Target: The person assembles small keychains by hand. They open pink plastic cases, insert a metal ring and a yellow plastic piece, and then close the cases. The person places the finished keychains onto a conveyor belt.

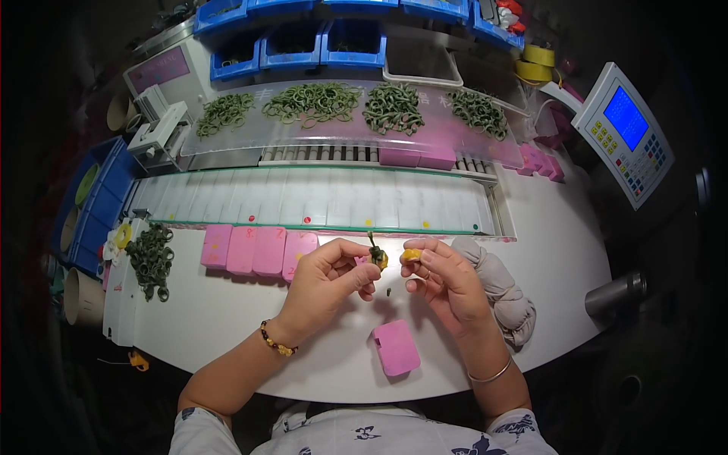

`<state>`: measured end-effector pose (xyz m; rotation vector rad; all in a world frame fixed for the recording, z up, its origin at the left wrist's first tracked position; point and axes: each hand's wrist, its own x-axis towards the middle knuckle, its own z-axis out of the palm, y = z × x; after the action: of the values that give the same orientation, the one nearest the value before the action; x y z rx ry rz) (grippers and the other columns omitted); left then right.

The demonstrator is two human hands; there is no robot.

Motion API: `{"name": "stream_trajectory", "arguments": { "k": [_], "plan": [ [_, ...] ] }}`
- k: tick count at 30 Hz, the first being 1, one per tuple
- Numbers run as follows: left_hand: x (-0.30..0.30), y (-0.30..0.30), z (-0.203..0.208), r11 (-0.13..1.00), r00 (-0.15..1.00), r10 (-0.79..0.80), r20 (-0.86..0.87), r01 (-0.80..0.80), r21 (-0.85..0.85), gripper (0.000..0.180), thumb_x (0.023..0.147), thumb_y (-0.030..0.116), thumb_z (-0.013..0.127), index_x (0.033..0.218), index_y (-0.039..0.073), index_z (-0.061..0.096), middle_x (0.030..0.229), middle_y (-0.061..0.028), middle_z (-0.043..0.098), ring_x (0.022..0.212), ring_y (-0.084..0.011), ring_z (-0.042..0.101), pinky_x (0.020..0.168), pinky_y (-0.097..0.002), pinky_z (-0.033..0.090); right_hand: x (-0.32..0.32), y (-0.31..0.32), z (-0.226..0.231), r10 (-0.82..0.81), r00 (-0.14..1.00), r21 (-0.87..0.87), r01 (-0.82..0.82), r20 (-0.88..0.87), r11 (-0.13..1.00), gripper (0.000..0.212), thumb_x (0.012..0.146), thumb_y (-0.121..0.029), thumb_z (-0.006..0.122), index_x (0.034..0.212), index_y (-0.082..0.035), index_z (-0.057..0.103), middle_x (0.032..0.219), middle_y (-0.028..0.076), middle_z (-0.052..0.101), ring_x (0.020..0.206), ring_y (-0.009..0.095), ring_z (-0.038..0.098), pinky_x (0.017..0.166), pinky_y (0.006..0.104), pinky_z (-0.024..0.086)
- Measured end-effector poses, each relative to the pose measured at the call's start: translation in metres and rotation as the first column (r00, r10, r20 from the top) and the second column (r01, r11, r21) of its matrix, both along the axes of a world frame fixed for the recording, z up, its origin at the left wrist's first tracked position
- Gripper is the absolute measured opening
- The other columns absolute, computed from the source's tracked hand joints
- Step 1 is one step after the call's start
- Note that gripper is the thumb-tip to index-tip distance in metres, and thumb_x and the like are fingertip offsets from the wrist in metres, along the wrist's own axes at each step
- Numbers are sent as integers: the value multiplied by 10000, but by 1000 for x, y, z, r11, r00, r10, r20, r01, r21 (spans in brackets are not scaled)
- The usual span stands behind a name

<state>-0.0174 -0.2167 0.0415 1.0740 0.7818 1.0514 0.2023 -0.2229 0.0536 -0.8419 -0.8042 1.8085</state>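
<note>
Above the middle of the white table, my left hand pinches a small dark green piece with a thin stem standing up; something yellow shows at its lower side. A bit of pink shows by these fingers, too small to name. Close beside it, my right hand grips a small yellow piece between thumb and fingers. Both hands are closed and a short way apart. Below them a pink block with a notch in its left edge lies on the table. A tiny dark green bit lies between the hands.
Several pink blocks stand in a row at left, near a pile of green rings. A crumpled grey cloth lies right. Beyond are a white slotted rack, a clear shelf with ring piles, blue bins and a control panel.
</note>
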Motion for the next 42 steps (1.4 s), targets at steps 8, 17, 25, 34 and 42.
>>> {"name": "stream_trajectory", "arguments": {
  "k": [8, 17, 25, 34, 42],
  "plan": [
    [5, -7, -1, 916, 919, 118, -376, 45, 400, 258, 888, 48, 774, 1077, 1, 604, 891, -58, 719, 757, -92, 697, 671, -227, 560, -20, -11, 2, -54, 958, 222, -10, 282, 975, 225, 964, -87, 684, 1169, -32, 610, 920, -15, 630, 833, 30, 565, 733, 196, 456],
    [7, -9, 0, 991, 991, 96, -99, -86, 99, 147, 975, 102, 677, 1058, 18, 588, 914, -60, 678, 710, -92, 640, 624, -231, 541, -24, -14, -3, -223, 916, 400, 76, 333, 913, 81, 970, -87, 679, 1032, -35, 676, 907, -30, 647, 745, 14, 488, 659, 185, 410],
    [-18, 17, -3, 952, 874, 90, 477, 66, -300, 293, 1077, 364, 498, 1037, 84, 575, 834, -19, 545, 724, -105, 528, 608, -268, 486, -13, -7, -6, -164, 976, 145, 144, 141, 979, 93, 957, -122, 703, 1030, -64, 703, 831, -69, 596, 639, 0, 379, 552, 183, 261],
    [-1, -2, -2, 794, 864, -321, 388, 469, -387, 353, 1075, 375, 502, 1121, 41, 605, 936, -56, 597, 711, -105, 565, 481, -215, 444, -21, -13, -12, -275, 939, 499, 142, 204, 855, 139, 890, 30, 729, 1024, -8, 727, 997, 4, 546, 839, 58, 533, 720, 196, 459],
    [-4, -5, 2, 874, 918, -266, 294, 359, -328, 265, 1052, 301, 585, 1068, 42, 641, 887, 12, 584, 661, -38, 521, 490, -172, 392, -25, -17, -9, -276, 922, 561, 83, 270, 824, 189, 873, 65, 726, 1042, -20, 721, 997, 4, 587, 742, 27, 498, 625, 177, 399]
  ]
}}
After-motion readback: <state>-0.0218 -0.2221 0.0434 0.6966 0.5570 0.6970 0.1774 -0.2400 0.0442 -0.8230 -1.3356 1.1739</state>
